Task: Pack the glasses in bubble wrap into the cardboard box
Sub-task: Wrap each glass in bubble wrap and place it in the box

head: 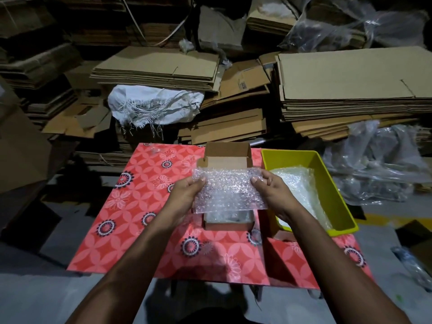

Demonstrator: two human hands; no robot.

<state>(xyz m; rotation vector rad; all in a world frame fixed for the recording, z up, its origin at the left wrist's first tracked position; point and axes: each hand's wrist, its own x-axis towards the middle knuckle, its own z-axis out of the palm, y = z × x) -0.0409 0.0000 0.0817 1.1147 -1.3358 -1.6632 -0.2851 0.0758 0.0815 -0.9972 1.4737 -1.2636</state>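
Holding bubble wrap [230,190] taut above cardboard box [228,219] at table's far edge | left hand [187,191], right hand [271,190] pinch its ends | advice: lower level, tuck edges inside.

Table [140,206]: red floral cover
Centre, toward far edge: open cardboard box [228,155]
Right edge: yellow bin [336,192], just beside the box

at the centre of the frame, the left hand [187,191] and right hand [272,191] pinch opposite edges of a bubble wrap sheet [230,191], held flat above an open cardboard box [228,155] on a red patterned table [140,206]. just right of the box sits a yellow bin [336,183] with more wrap inside. flattened cardboard stacks [350,90] fill the upper frame.
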